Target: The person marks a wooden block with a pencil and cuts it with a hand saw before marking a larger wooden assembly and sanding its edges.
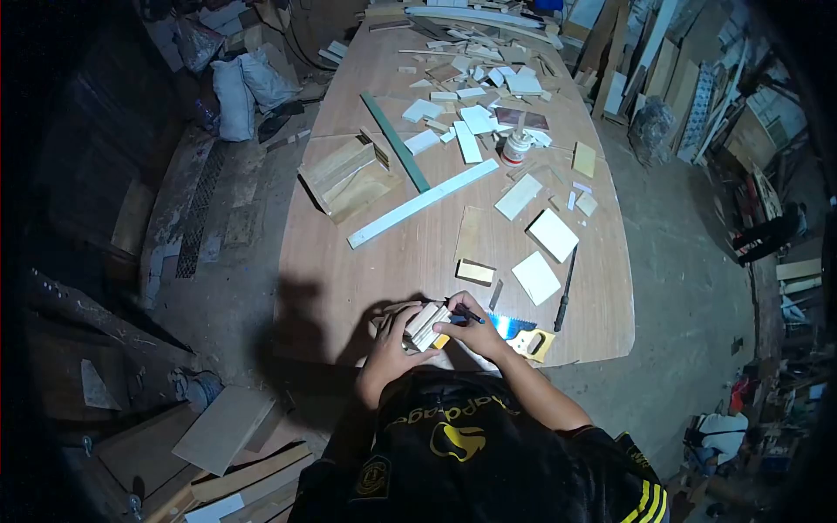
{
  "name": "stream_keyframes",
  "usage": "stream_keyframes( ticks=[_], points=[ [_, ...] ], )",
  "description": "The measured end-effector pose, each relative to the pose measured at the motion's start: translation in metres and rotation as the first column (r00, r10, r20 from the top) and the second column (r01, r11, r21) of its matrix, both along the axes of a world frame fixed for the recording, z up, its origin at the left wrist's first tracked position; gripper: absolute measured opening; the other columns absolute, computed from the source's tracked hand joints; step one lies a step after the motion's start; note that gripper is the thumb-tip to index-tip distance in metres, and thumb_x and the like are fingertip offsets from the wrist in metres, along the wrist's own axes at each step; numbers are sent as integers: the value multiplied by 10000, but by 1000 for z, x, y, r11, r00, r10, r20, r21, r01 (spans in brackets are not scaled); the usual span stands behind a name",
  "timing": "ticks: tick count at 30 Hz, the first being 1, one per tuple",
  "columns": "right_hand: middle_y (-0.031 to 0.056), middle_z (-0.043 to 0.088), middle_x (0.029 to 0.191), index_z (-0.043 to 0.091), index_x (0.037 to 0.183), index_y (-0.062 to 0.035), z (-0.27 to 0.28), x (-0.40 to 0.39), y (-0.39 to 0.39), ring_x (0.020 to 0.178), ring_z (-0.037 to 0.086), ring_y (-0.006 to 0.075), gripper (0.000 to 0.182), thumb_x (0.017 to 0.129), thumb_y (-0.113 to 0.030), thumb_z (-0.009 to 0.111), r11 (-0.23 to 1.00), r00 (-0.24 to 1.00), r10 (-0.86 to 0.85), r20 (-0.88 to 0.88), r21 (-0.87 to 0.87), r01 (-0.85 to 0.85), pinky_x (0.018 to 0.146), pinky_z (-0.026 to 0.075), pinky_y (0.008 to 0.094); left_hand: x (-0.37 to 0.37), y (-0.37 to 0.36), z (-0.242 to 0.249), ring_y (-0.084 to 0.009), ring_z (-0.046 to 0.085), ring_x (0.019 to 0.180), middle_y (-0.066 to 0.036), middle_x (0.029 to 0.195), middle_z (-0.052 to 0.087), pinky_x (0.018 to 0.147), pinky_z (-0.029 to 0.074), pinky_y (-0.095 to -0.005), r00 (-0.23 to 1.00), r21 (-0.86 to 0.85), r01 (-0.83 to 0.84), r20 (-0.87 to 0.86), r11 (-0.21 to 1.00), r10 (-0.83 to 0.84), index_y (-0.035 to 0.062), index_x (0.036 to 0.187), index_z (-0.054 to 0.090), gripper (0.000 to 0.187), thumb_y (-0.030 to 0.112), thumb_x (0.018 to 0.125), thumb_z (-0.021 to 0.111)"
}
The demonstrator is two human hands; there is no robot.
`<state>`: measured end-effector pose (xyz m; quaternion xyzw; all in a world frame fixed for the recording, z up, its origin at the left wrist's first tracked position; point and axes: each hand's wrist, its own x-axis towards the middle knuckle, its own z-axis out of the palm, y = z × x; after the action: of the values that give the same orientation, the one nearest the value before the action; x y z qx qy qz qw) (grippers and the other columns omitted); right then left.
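The wood-toned surface [401,283] is the largest thing here, with loose offcuts [488,65] scattered thickly over its far half. Toward its left side sits an open wooden box [353,179], and to the right of it a green strip [397,144] slants to meet, or nearly meet, a long pale strip [423,203]. A handsaw with a yellow handle [534,344] lies by the near edge, its blade running toward the right hand [475,334]. Farther up are several flat pale pieces (one, the thick block [553,235], has a dark side) and a white bottle with a reddish label [516,148]. At the near edge, in front of the person's dark shirt [453,436], the left hand [392,353] grips a small layered wooden piece [425,327], its fingers curled around the left side. The right hand steadies the same piece at its right side, its fingers pinching a dark, pen-like tool [464,312]. Smallest is a yellow item [442,341] just below the layered piece (too hidden to identify).
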<state>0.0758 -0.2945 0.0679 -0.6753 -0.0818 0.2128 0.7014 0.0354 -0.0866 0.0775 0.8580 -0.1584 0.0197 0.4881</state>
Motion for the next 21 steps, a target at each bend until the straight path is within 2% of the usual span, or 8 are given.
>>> stream_keyframes(
  ticks=[2,6,8,11,15,17,19,21],
  points=[
    [13,546,978,458,1007,-90,-2,-3,4,967,515,101,381,819,-99,789,988,997,-42,61,151,32,878,437,253,2,1,6,-374,435,1273,-185,1373,473,1062,342,-456,997,27,39,-69,999,-37,51,1410,370,969,239,617,895],
    [20,570,1017,491,1063,-76,-9,-8,5,979,523,104,374,830,-117,781,986,994,-107,4,129,106,895,436,258,5,4,10,-371,346,1326,-182,1401,446,1085,287,-491,996,16,77,-35,997,-77,87,1456,333,1027,299,617,886],
    [18,585,1045,519,1128,-59,-5,-7,0,977,526,100,394,840,-142,775,997,998,-59,11,-50,59,892,436,258,6,7,13,-384,336,1315,-171,1390,459,1088,281,-492,973,30,117,-205,993,-108,102,1478,311,1037,286,625,872],
    [12,584,1034,529,1157,-50,-12,-8,-1,969,525,96,410,842,-153,772,995,995,-86,-54,41,88,885,433,253,9,7,-2,-403,335,1320,-208,1379,437,1096,296,-464,970,135,122,-226,983,-89,95,1457,336,1011,261,618,874],
    [21,606,1039,568,1133,-31,11,-5,-4,943,539,93,309,900,-178,708,981,986,-165,28,-102,167,877,442,259,16,-2,-4,-386,371,1327,-220,1357,455,1084,334,-451,997,125,52,43,991,-58,55,1401,378,927,225,630,865],
    [61,655,947,591,1133,-27,6,1,-9,899,571,107,217,990,-185,554,950,938,-311,152,50,307,830,454,261,17,-6,-8,-368,426,1301,-185,1354,493,1077,348,-459,1000,7,26,5,1000,-26,47,1369,403,884,226,630,854],
    [87,641,825,550,1142,-44,29,8,-24,807,573,151,247,996,-237,503,899,930,-337,-144,245,363,770,448,281,13,-7,-25,-394,509,1216,-208,1318,515,1019,414,-463,991,-84,-90,-111,992,81,48,1377,394,886,230,643,857],
    [113,604,736,484,1160,-59,85,8,-32,730,551,200,273,974,-257,478,645,975,-123,-184,732,220,734,437,311,11,-7,-33,-394,543,1180,-221,1293,530,991,440,-461,992,-68,-124,-34,990,122,44,1380,386,870,216,668,856]
  ],
)
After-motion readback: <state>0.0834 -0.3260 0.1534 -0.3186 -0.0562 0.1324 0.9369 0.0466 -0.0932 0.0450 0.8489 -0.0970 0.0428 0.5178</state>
